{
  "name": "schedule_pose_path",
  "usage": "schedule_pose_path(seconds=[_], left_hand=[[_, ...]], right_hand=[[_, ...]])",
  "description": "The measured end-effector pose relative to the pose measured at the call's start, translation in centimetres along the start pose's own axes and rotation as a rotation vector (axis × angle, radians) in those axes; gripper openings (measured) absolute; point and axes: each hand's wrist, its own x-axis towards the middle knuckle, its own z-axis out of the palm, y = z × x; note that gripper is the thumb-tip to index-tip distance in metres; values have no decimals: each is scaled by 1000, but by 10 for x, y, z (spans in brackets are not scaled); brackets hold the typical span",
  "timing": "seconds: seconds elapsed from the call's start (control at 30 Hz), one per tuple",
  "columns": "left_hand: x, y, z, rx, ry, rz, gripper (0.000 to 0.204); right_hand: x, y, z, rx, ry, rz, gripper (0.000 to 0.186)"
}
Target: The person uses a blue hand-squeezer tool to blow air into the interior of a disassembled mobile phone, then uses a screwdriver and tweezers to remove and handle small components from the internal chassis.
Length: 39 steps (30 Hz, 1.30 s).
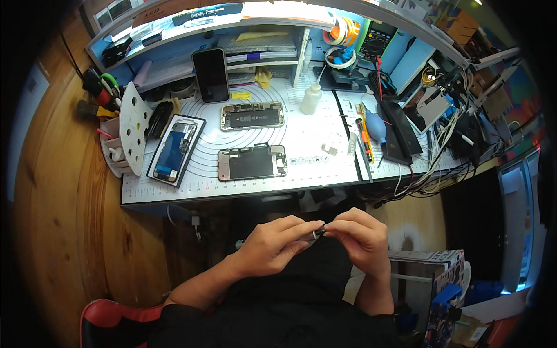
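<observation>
A small slim piece (319,232), dark with a pale band and otherwise largely hidden, sits in front of the person's dark clothing, where the left hand (275,243) and the right hand (362,235) pinch it from either side between thumb and fingers. Both hands are apart from the near edge of the smooth white surface (325,175), leaving a gap there. On it lie a rectangular opened phone (253,118) and a flat dark phone part (252,163), with a translucent plastic bottle (311,100) beyond and a rounded blue bulb (376,126) farther right.
</observation>
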Motion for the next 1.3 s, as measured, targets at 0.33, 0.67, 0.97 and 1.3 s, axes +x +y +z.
schedule_pose_path(seconds=[0.33, 0.67, 0.97, 1.3], left_hand=[[-2, -9, -9, -549, 517, 85, 42], [5, -31, -16, -1455, 653, -112, 23], [7, -14, 9, -1377, 486, -490, 30], [67, 1, -135, 230, 370, -143, 9]], right_hand=[[-15, 48, 27, 821, 221, 236, 50], [-13, 22, 83, 970, -185, 484, 68], [27, 24, 102, 1012, 191, 131, 48], [93, 51, 74, 1030, 289, -39, 79]])
